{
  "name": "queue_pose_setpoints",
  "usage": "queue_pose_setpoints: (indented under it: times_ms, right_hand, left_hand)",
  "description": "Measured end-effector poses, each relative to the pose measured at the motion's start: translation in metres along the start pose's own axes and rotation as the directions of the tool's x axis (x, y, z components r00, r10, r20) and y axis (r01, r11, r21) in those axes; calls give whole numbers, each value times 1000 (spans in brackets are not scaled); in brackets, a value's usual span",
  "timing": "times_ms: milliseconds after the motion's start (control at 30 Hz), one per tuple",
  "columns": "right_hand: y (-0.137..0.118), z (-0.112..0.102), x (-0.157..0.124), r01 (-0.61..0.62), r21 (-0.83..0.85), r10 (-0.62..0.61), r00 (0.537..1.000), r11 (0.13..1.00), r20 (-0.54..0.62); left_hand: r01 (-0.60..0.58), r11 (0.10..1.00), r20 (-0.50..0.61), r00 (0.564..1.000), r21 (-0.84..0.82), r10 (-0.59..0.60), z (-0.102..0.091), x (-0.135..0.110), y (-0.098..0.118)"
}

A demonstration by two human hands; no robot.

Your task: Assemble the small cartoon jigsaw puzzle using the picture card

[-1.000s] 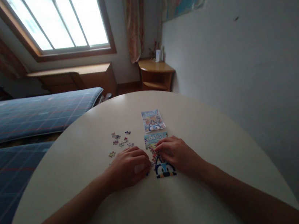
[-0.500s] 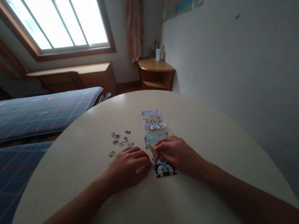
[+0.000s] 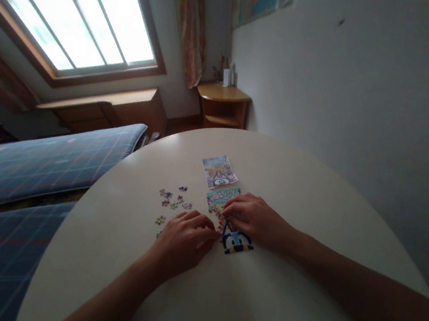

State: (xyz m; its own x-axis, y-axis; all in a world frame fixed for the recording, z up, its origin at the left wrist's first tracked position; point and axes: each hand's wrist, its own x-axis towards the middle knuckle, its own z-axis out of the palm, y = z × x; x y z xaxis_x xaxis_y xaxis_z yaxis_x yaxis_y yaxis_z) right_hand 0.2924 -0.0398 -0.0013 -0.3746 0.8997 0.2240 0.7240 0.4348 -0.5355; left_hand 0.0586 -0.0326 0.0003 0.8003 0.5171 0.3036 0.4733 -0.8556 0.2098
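Note:
A small jigsaw puzzle (image 3: 237, 243), with a blue cartoon dog's face at its lower end, lies flat and partly assembled. Over its right side my right hand (image 3: 258, 223) is bent, thumb and fingertips closed together at a piece in the middle; the palm hides part of the picture. My left hand (image 3: 185, 240) rests on the table with curled fingers, the tips reaching the puzzle's left edge. Anything between those fingers is too small to make out. Several loose puzzle pieces (image 3: 173, 205) are scattered beyond the left hand. Above the puzzle lies a matching picture sheet (image 3: 220, 172).
The round white table (image 3: 288, 182) carries all of this. At the left are beds with blue plaid mattresses (image 3: 49, 164). A wooden desk (image 3: 127, 99) stands under the window, a corner shelf (image 3: 223, 93) at the back, and a white wall (image 3: 366, 82) at the right.
My left fingers have shifted slightly to the right, closer against the puzzle's edge. The right hand stays almost where it was, over the puzzle.

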Motion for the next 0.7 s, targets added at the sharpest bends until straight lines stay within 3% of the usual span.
queue_pose_setpoints:
  times_ms: [233,467,600,700]
  right_hand:
    - [0,0,0,6,-4,-6,1000,1000,4]
    - [-1,-1,0,12,-3,-12,1000,1000,8]
    - [0,-1,1,20,-11,-20,1000,1000,7]
    - [2,-1,1,36,-4,-36,999,999,9]
  left_hand:
    - [-86,994,13,996,68,86,-4,0,1]
    - [-105,984,87,992,143,93,-7,0,4]
    - [-96,989,109,991,116,84,-8,0,6]
    - [-62,996,66,996,59,58,-11,0,2]
